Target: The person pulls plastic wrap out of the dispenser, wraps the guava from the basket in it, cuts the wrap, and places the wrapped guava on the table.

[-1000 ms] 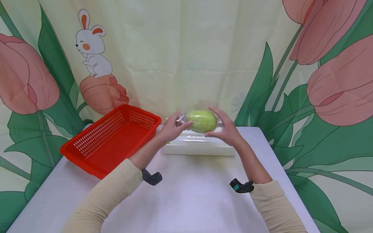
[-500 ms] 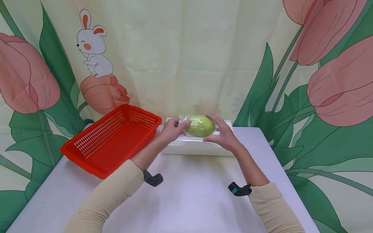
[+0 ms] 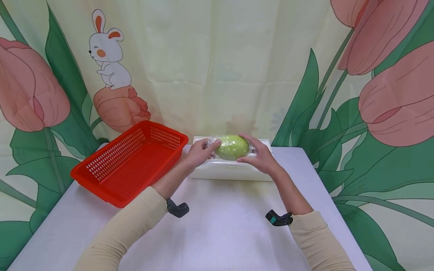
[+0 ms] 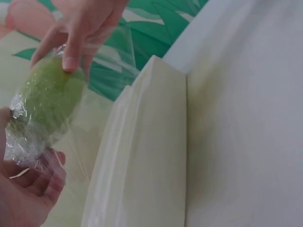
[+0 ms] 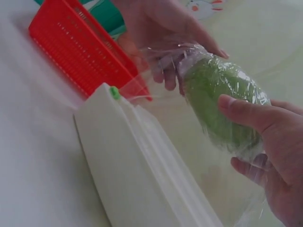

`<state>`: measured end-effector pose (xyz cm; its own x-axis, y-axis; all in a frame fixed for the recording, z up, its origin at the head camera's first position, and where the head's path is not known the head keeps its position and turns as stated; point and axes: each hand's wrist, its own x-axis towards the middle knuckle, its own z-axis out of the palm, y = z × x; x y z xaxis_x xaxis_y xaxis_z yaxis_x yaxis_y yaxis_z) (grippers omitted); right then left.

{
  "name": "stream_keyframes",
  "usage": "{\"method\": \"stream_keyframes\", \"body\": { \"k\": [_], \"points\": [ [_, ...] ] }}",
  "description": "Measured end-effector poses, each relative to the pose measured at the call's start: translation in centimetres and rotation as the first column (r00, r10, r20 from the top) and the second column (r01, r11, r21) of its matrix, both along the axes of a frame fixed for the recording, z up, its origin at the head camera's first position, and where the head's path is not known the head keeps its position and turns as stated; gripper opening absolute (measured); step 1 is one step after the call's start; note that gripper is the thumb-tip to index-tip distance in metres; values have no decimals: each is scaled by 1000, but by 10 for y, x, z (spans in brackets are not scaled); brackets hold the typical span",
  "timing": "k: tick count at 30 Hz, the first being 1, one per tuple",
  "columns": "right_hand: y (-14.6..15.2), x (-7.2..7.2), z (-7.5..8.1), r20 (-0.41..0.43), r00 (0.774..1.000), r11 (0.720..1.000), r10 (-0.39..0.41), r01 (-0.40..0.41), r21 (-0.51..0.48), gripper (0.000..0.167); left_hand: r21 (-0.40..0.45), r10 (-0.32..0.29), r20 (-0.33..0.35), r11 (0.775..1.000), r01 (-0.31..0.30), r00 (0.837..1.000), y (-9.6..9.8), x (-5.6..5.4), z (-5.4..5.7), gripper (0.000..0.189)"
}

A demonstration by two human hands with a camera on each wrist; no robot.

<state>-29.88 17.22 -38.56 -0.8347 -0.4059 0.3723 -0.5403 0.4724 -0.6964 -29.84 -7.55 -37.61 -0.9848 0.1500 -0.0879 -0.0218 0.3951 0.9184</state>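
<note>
Clear plastic wrap (image 5: 191, 56) covers a smooth, oval green fruit (image 3: 232, 147), its exact kind unclear. Held level, the fruit is above a long white cling film box (image 3: 230, 173). My left hand (image 3: 200, 151) grips the bunched wrap at the fruit's left end, thumb on top. At the other end my right hand (image 3: 259, 156) holds the fruit between thumb and fingers. Loose film hangs below the fruit in both wrist views. A small green piece (image 5: 115, 92) sits at one end of the box in the right wrist view.
A red perforated plastic basket (image 3: 132, 165) stands on the left of the white-covered table (image 3: 217, 226), close to my left forearm. Behind the table hangs a curtain (image 3: 210, 67) printed with tulips and a rabbit.
Both hands have lowered the wrapped fruit slightly and shifted it a little left, nearer the box. Over the last half second they have barely moved. Basket and box stay put.
</note>
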Motion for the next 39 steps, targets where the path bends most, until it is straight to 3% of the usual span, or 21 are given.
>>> {"method": "stream_keyframes", "body": {
  "k": [7, 11, 17, 24, 33, 39],
  "points": [
    [1, -1, 1, 53, 998, 1000, 19, -19, 7, 86, -26, -4, -66, 1000, 3, 998, -1, 0, -3, 71],
    [0, -1, 0, 97, 995, 999, 9, -12, 31, 86, -37, -43, -133, 999, 38, 990, -1, 2, -5, 83],
    [0, -4, -2, 137, 991, 1000, 13, -15, 11, 80, -29, -132, -266, 991, 130, 955, 0, 3, -13, 88],
    [1, -7, -7, 180, 984, 999, 3, -11, 43, 66, -170, -210, -433, 974, 149, 876, 3, 1, -25, 87],
    [0, -13, -17, 234, 972, 997, -20, 2, 75, 59, -210, -208, -496, 971, 116, 843, 4, -4, -41, 84],
    [-2, -17, -26, 233, 972, 998, -26, 12, 63, 48, -204, -197, -502, 973, 106, 842, 4, -8, -49, 81]
  ]
}}
